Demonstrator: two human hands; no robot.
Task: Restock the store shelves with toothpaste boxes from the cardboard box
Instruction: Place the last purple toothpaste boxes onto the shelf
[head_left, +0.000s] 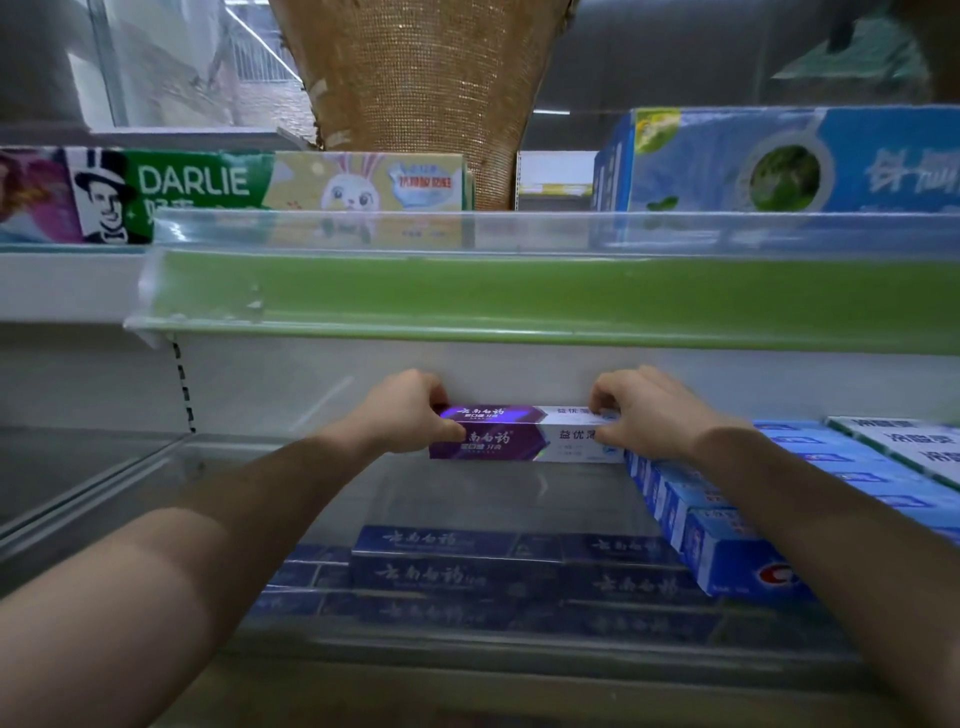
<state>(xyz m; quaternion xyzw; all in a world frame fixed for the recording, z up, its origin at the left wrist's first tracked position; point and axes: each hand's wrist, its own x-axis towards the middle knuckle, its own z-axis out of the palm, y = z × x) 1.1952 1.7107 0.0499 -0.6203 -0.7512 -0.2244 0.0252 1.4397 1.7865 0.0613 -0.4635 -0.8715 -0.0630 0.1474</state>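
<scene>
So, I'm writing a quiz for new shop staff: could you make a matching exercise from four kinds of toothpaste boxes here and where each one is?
Things:
1 purple box
2 rabbit box
3 dark blue boxes
4 pale blue boxes

Places:
A upper shelf, beside the green box
B lowest, nearest the camera
C stacked right of the purple box
D gripped by left hand and right hand

Pairs: 1-D, 2-A, 3-B, 4-C
</scene>
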